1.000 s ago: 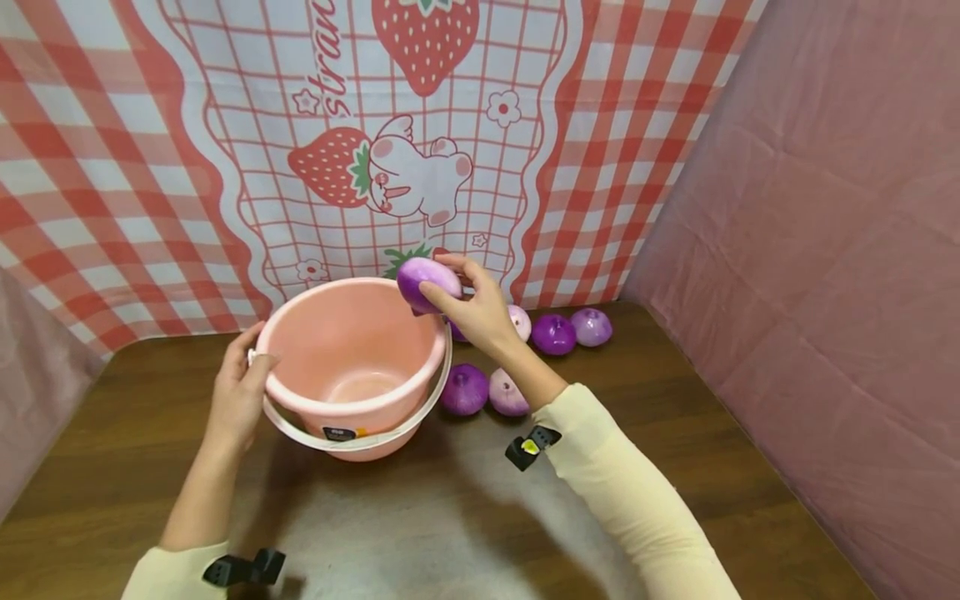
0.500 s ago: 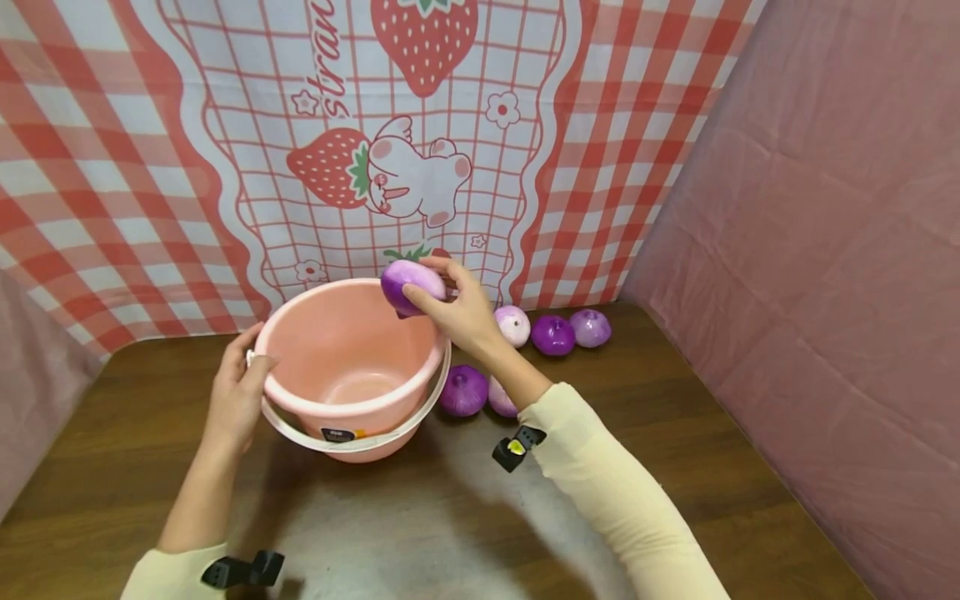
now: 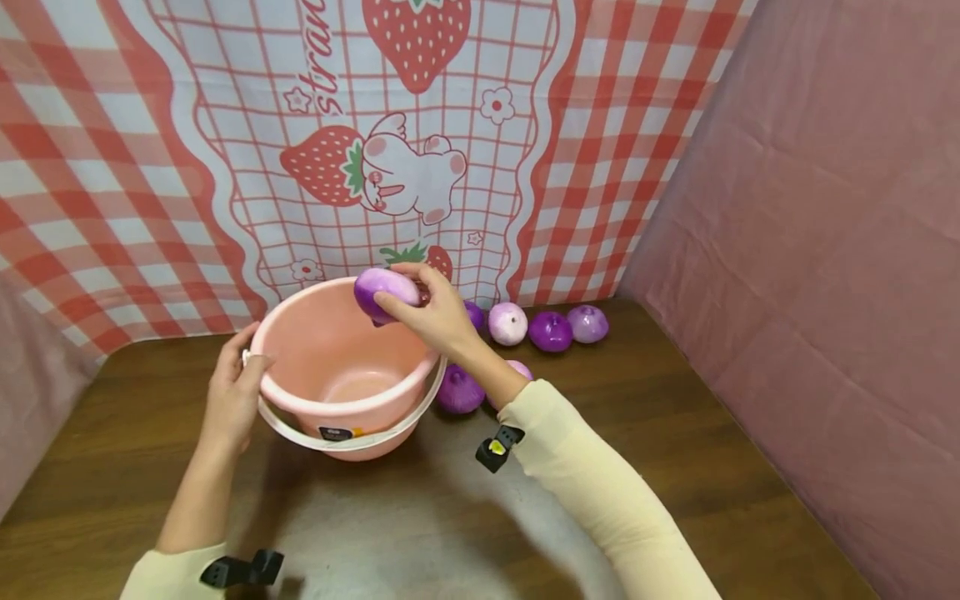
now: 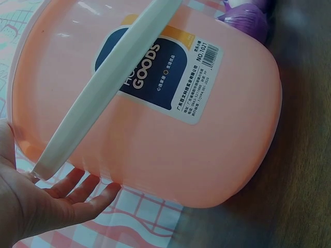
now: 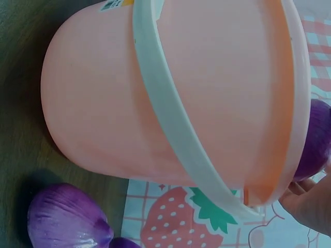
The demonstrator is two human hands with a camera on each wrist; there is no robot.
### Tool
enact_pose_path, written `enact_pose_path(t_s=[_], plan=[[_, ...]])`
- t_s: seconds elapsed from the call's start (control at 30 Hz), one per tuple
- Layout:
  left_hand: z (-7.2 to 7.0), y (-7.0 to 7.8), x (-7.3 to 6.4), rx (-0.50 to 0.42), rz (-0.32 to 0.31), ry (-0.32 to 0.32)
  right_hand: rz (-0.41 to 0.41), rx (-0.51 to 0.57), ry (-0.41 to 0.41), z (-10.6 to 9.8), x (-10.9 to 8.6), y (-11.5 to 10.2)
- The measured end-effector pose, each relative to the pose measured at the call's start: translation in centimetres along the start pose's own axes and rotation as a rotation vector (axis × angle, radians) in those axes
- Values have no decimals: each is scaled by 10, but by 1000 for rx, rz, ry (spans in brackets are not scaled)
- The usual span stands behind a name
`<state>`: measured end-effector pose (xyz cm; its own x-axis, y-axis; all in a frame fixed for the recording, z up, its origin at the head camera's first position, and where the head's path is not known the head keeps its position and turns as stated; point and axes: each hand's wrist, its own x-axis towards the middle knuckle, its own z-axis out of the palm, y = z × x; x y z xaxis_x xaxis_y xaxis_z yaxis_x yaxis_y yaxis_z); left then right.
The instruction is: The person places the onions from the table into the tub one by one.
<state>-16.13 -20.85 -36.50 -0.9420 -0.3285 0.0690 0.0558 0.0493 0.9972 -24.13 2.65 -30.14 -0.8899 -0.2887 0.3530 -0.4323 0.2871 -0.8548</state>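
A pink bucket [image 3: 315,342] stands on the table, tilted slightly, with its white handle [image 3: 303,438] lowered across the front. My left hand [image 3: 236,396] grips the bucket's left rim near the handle joint, thumb on top and fingers [image 4: 77,188] along the outer wall. Over the bucket's mouth, at the far right of its rim, my right hand [image 3: 435,317] holds a purple onion [image 3: 384,292] between thumb and fingers. From the right wrist view, the bucket wall hides much of that hand, and only part of the held onion [image 5: 316,139] shows.
Several onions lie right of the bucket: a dark purple one [image 3: 460,389], a pale one [image 3: 508,323], a deep purple one [image 3: 551,331] and a light purple one [image 3: 588,323]; my right forearm partly covers another. A strawberry-print cloth [image 3: 495,183] hangs behind the wooden table [image 3: 645,400].
My right hand has moved left with the onion, from the bucket's right rim to over its mouth. The left hand and the bucket stay nearly in place.
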Motion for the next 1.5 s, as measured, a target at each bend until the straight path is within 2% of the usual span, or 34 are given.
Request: enact_pose_path(t_s=[0.43,0.97,1.13,1.3,1.43,1.5], plan=[[0,-2,0,10,-1,4,6,-136,-38,19,5,1],[-1,-3,1,2,8,-4,-10,-260,-112,26,11,-3],[-1,-3,1,-13,11,10,-7,-325,-164,29,13,-3],[-1,-3,2,-19,11,11,-46,-393,-231,33,17,-4],[-1,-3,2,-17,12,8,-78,-394,-265,38,19,-2],[-1,-3,2,-18,20,5,-69,-340,-290,40,21,-1]])
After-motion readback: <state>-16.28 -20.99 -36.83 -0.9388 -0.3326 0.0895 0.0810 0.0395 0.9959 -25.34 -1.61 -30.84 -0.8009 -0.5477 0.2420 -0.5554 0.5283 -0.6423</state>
